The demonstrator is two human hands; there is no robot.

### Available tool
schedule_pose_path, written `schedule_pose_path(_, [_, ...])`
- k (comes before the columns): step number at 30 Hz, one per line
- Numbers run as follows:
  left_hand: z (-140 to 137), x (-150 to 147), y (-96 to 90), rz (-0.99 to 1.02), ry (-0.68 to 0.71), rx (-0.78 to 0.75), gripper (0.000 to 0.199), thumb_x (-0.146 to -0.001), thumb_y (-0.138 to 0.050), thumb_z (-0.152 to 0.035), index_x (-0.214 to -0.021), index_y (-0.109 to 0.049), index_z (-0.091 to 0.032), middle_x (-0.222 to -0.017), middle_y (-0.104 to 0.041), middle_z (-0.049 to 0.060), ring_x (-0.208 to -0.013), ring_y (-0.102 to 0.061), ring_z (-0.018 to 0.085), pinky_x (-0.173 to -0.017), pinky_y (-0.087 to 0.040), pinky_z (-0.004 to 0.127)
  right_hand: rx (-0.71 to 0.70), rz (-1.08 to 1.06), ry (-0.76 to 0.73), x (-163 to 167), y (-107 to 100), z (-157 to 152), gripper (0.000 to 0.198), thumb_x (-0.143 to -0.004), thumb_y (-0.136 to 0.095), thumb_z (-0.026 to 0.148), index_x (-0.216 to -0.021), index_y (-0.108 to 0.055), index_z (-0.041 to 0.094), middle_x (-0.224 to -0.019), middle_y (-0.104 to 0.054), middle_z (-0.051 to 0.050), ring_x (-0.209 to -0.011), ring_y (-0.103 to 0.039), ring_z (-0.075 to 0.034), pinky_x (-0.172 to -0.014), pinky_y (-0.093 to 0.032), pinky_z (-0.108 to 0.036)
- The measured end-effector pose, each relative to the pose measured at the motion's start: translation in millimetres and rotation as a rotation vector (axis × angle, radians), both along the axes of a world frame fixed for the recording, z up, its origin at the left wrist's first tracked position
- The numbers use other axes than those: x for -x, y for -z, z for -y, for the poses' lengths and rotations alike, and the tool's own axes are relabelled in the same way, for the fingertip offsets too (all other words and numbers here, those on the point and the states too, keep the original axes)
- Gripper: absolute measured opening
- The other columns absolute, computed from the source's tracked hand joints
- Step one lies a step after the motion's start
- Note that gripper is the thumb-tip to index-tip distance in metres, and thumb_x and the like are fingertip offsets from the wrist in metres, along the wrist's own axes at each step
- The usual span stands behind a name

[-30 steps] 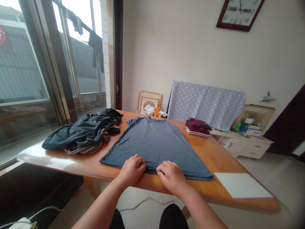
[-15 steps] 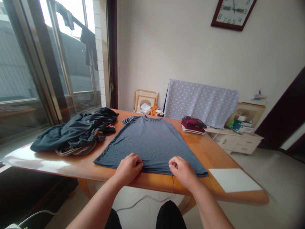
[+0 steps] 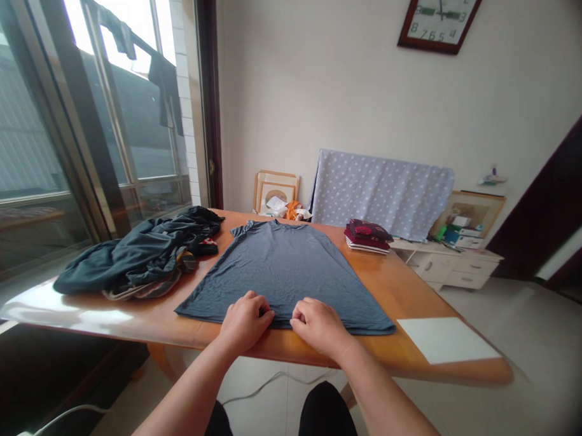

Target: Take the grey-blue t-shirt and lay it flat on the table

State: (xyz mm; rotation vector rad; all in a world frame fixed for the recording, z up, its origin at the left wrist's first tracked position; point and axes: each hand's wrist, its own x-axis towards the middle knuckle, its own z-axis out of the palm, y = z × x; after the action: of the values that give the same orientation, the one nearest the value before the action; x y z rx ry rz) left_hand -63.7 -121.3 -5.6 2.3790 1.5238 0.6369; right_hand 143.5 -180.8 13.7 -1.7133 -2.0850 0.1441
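Observation:
A dark blue-grey T-shirt (image 3: 284,268) lies flat on the wooden table, its neckline at the far side and its hem along the near edge. My left hand (image 3: 247,318) is closed at the hem, left of its middle, thumb and fingers pinched on the cloth. Close by on the right, my right hand (image 3: 318,324) has its fingers curled in at the same hem. A short gap of fabric shows between the two hands. The fingertips of both are partly hidden by the knuckles.
A heap of dark clothes (image 3: 141,257) covers the table's left side. Folded garments (image 3: 367,236) are stacked at the far right. A white sheet (image 3: 446,340) lies near the right corner of the table (image 3: 389,278). Behind it hangs a dotted cloth (image 3: 382,189).
My right hand has moved left along the hem, closer to my left hand. The left hand stays at about the same spot, and the T-shirt keeps its shape.

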Motion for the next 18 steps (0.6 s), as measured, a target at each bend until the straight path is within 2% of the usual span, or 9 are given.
schedule_pose_path(9, [2.8, -0.9, -4.9, -0.027, -0.014, 0.012, 0.016, -0.089, -0.06, -0.039, -0.086, -0.068, -0.025, -0.099, -0.063, 0.003, -0.091, -0.061, 0.02, -0.073, -0.037, 0.03, -0.019, 0.047, 0.0, 2.8, 5.9, -6.7, 0.015, -0.082, -0.058, 0.013, -0.073, -0.065, 0.023, -0.076, -0.064, 0.0, -0.07, -0.054, -0.014, -0.064, -0.031, -0.027])
schedule_pose_path(18, [2.6, -1.3, -1.9, -0.029, -0.013, -0.01, 0.016, -0.089, -0.058, -0.036, -0.085, -0.067, -0.024, -0.098, -0.063, 0.004, -0.093, -0.061, 0.021, -0.073, -0.037, 0.031, -0.156, 0.048, -0.096, -1.8, 10.6, 5.9, 0.018, -0.087, -0.056, 0.012, -0.079, -0.066, 0.024, -0.08, -0.061, 0.0, -0.081, -0.055, -0.015, -0.075, -0.037, -0.026])
